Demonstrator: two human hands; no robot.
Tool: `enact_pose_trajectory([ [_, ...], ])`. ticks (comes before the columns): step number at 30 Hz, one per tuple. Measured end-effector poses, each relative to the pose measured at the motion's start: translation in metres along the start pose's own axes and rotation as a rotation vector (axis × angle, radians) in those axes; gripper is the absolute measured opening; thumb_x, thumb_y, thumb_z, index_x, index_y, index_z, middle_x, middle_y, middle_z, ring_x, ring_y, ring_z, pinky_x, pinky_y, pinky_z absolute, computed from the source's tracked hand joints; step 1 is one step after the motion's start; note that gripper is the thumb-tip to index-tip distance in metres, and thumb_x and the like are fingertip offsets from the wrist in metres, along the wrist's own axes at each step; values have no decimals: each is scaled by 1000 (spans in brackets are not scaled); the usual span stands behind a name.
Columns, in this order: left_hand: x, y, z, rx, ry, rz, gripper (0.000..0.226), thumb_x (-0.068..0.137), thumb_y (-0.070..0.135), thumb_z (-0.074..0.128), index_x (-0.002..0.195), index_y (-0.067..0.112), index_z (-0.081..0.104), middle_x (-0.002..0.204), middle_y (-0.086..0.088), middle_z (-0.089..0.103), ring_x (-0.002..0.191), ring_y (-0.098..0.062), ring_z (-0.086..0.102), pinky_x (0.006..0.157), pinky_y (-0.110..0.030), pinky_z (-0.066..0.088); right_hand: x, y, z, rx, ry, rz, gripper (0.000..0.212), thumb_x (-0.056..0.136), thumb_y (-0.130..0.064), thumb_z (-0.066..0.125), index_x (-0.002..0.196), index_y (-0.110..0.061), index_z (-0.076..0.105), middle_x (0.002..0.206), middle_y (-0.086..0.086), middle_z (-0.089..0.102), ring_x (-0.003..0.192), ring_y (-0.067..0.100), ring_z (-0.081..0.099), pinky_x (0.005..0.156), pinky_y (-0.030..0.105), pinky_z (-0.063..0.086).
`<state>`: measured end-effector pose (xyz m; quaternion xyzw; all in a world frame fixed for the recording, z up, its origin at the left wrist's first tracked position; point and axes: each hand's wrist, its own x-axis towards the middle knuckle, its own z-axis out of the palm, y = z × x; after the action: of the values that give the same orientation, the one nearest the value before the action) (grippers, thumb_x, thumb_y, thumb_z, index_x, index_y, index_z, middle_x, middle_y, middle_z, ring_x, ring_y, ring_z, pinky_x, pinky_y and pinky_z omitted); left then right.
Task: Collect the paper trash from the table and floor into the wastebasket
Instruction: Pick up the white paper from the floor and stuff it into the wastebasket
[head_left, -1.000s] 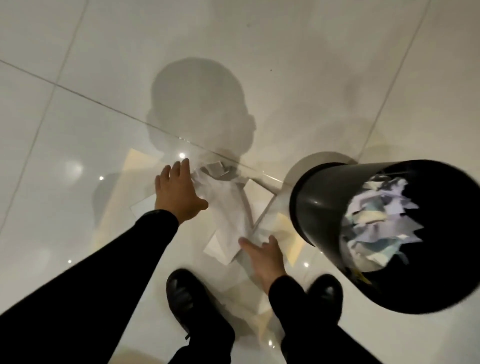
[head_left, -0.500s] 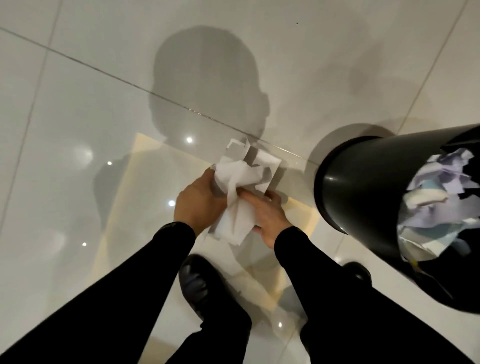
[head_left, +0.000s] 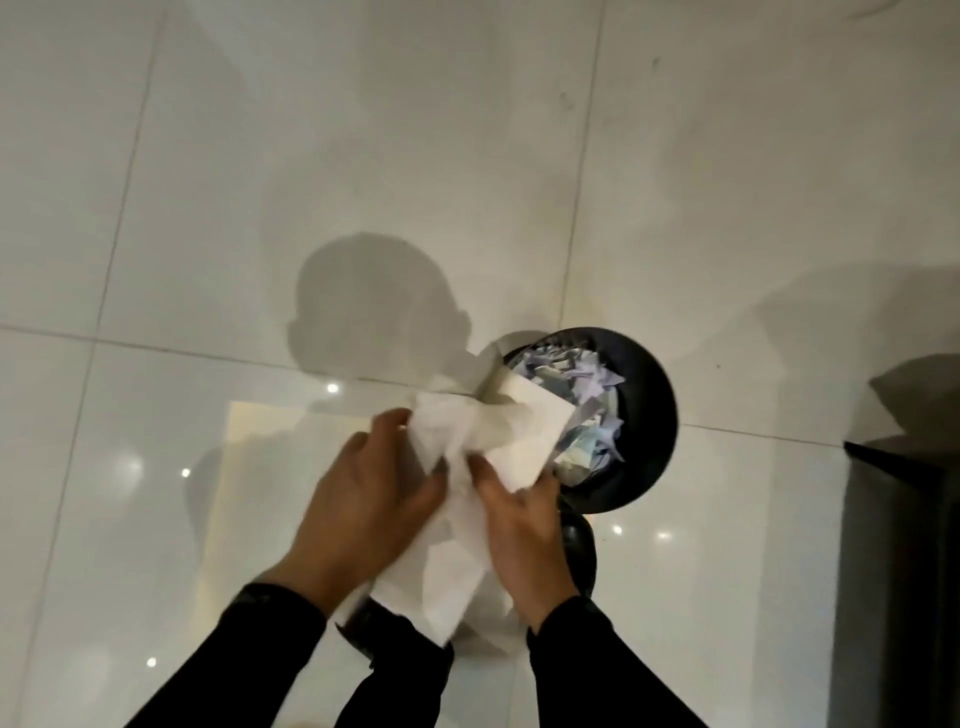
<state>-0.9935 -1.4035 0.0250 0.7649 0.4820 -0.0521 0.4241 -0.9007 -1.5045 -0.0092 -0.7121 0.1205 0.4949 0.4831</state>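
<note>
Paper sheets (head_left: 457, 436), thin, white, creased into a loose wad, are clamped between left hand (head_left: 363, 499) and right hand (head_left: 524, 530), fingers curled round it. Wad's top corner overlaps the wastebasket (head_left: 660, 410) rim, 2 o'clock from hands. Basket black, round, smooth, holding torn scraps (head_left: 566, 369). Judged: drop pending. Glossy tile floor (head_left: 363, 156). Table unseen, remainder unknown.
</note>
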Motion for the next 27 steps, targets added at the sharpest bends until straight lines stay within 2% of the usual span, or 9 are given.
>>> enact_pose_trajectory([
  [2,0,34,17,121,-117,89,54,82,49,54,126,23,36,102,-8,65,97,-28,55,75,-32,44,2,-13,-34,-13,70,59,30,87,-11,63,112,-3,50,91,2,67,91,12,65,76,19,49],
  [5,13,71,58,283,-261,90,57,88,46,47,134,17,28,110,-16,65,97,-34,56,80,-34,41,19,-24,-75,-260,114,215,45,89,-22,56,127,-3,43,110,12,55,98,24,54,88,34,45],
  [10,49,85,97,-53,-508,-190,51,85,38,56,133,24,42,135,-6,53,119,-26,52,93,-27,37,53,-56,-116,-245,34,381,15,92,-21,46,101,-14,56,90,9,58,80,27,56,65,35,49],
  [13,51,81,116,83,-601,-184,42,84,39,54,121,19,49,123,-6,58,111,-27,54,85,-28,39,64,-57,-125,-244,8,428,18,91,-18,45,101,-9,55,89,10,58,81,28,57,68,39,54],
  [16,45,83,139,184,-567,-66,18,88,20,46,96,6,55,111,-14,61,108,-31,52,82,-27,36,65,-57,-123,-263,129,298,34,77,-10,66,104,10,63,94,24,66,88,28,65,80,32,54],
  [17,44,86,146,243,-564,-45,19,89,17,42,91,4,55,110,-16,61,111,-33,50,88,-29,37,66,-54,-127,-231,174,108,51,72,-12,70,114,14,57,101,27,67,93,29,67,81,29,55],
  [20,50,92,161,374,-587,-100,33,92,19,33,97,2,60,119,-15,58,125,-31,36,102,-45,36,65,-52,-131,-424,138,210,73,86,-24,46,150,-15,13,143,17,41,125,34,45,105,41,39],
  [24,59,93,155,275,-643,-191,31,86,24,43,105,6,59,130,-15,52,127,-32,40,108,-41,31,76,-64,-130,-685,140,-62,72,85,-51,48,147,-25,21,140,20,38,124,38,42,102,47,39],
  [27,48,82,149,251,-693,-304,42,77,37,53,116,22,48,144,-16,31,126,-40,40,104,-42,37,96,-63,-118,-888,40,99,81,78,-63,50,143,-20,31,142,18,37,130,35,38,105,43,36],
])
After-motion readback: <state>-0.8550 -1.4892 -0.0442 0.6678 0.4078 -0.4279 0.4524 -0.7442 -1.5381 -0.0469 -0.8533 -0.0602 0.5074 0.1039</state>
